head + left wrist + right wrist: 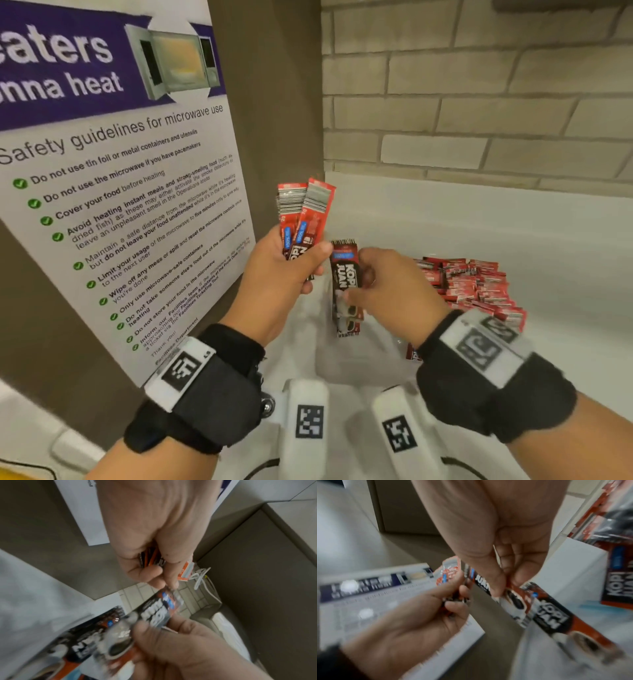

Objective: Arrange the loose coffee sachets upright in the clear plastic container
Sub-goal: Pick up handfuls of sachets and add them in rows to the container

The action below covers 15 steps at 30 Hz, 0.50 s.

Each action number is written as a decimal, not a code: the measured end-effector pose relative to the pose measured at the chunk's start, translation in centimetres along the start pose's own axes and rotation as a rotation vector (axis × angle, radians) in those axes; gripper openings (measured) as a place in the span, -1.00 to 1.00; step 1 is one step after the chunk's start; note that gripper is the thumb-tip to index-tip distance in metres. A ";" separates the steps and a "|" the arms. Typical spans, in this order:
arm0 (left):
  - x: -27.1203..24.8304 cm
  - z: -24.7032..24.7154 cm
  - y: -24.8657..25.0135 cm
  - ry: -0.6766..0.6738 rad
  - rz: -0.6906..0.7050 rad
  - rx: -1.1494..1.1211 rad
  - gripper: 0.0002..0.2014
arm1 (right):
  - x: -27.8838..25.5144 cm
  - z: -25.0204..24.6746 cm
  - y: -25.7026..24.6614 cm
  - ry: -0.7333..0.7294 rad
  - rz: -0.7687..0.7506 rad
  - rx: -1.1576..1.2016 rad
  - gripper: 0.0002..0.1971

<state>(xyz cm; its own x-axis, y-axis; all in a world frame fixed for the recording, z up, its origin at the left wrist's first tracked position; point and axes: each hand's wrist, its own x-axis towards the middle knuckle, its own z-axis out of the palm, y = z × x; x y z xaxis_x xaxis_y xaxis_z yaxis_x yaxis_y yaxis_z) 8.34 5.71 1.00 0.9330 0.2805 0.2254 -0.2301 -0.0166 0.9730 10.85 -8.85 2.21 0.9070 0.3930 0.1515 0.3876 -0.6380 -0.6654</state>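
Observation:
My left hand [308,265] grips a fanned bunch of red coffee sachets [305,212], held upright above the white counter. Just to its right, my right hand [358,286] pinches dark "KOPI JUAN" sachets [345,281] that hang downward. In the right wrist view my right hand's thumb and fingers [503,588] pinch these sachets [544,616] near their upper part. The left wrist view has my left hand [154,574] curled round its bunch [150,559]. Many red sachets [476,284] stand packed in a row at the right. The clear container's walls are hard to make out.
A microwave safety poster [120,205] covers the brown panel on the left. A brick wall [479,102] rises behind the white counter [531,233]. A white cable [200,577] hangs in the far corner. More sachets [618,585] lie to the right.

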 end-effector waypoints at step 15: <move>-2.9 -0.6 -5.5 0.024 -0.329 -0.024 -0.77 | 1.3 3.8 2.7 -0.148 0.253 -0.232 -0.54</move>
<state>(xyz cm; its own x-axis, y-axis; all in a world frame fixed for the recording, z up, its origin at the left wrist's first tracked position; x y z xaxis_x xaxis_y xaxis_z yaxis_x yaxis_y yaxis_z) 6.76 5.56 -5.04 0.9516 0.2898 -0.1026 0.0761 0.1012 0.9920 12.43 -7.55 -2.21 0.9519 0.2842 -0.1148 0.1968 -0.8537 -0.4821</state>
